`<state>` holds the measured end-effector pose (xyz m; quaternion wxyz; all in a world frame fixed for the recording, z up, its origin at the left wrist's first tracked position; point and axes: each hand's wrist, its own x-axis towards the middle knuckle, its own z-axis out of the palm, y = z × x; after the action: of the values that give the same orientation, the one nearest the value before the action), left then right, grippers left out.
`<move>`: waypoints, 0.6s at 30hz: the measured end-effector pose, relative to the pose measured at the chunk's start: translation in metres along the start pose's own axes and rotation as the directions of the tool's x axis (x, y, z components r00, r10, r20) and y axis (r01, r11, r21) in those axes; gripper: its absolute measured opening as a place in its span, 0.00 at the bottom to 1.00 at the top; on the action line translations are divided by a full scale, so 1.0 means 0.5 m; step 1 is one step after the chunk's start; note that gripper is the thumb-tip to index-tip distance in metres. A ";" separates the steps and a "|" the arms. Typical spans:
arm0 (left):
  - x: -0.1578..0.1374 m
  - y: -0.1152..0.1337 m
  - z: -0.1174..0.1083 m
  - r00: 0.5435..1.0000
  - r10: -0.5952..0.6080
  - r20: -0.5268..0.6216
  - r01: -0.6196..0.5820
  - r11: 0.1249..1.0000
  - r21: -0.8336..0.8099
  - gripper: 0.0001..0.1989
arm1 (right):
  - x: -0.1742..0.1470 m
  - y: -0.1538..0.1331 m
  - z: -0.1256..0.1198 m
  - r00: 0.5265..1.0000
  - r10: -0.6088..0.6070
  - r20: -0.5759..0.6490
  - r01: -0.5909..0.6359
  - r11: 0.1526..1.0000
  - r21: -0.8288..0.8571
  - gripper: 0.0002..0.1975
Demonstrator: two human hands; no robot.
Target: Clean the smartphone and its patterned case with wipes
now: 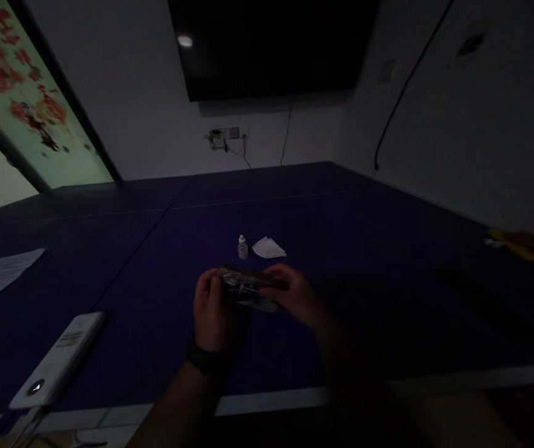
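Left hand (209, 308) and right hand (297, 295) curl round opposite ends of a glossy flat object (243, 289), inside the smooth table's (364, 249) pale near edge; beyond are a squat bottle (242, 249) and creased paper (269, 248).

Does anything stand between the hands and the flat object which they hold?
Nothing visible does: the left hand and right hand both touch the flat object. The small bottle and white paper are beyond it.

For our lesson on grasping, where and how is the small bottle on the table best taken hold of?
Probably pinch the small bottle by its wider body, below the white cap, reaching from the left: it stands upright, and the white paper lies close on its right.
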<state>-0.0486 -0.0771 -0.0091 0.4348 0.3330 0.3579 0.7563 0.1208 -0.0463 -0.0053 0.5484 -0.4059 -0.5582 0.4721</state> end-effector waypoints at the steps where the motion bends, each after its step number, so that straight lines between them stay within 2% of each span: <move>1: 0.002 0.004 0.002 1.000 -0.007 -0.003 0.007 0.998 -0.065 0.20 | 0.002 0.004 0.000 1.000 0.009 -0.016 -0.008 0.999 0.033 0.18; 4: 0.007 0.017 0.005 0.999 -0.022 0.044 0.028 0.988 -0.150 0.18 | 0.010 0.016 0.012 0.993 0.009 -0.118 0.009 0.989 0.148 0.17; 7: 0.011 0.023 -0.002 0.996 -0.042 0.077 0.050 0.993 -0.111 0.19 | 0.019 0.023 0.024 0.969 -0.012 -0.247 0.069 0.972 0.225 0.20; 10: 0.015 0.028 -0.011 0.993 -0.004 0.115 -0.011 0.992 0.123 0.19 | 0.022 0.020 0.019 0.946 -0.029 -0.323 0.108 0.968 0.228 0.21; 12: 0.016 0.034 -0.010 0.977 0.046 0.206 -0.114 0.937 0.331 0.17 | 0.017 0.013 0.011 0.946 -0.038 -0.321 0.106 0.974 0.198 0.20; 15: 0.015 0.044 0.003 0.901 0.075 0.427 -0.306 0.806 0.506 0.15 | 0.002 -0.003 0.004 0.960 -0.051 -0.277 0.093 0.985 0.143 0.19; 18: 0.014 0.048 0.017 0.803 0.071 0.591 -0.436 0.746 0.503 0.15 | -0.012 -0.015 0.006 0.971 -0.069 -0.228 0.095 0.990 0.106 0.18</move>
<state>-0.0543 -0.0776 0.0168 0.2715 0.7012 0.3972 0.5262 0.1188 -0.0540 0.0010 0.6497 -0.4005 -0.4807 0.4318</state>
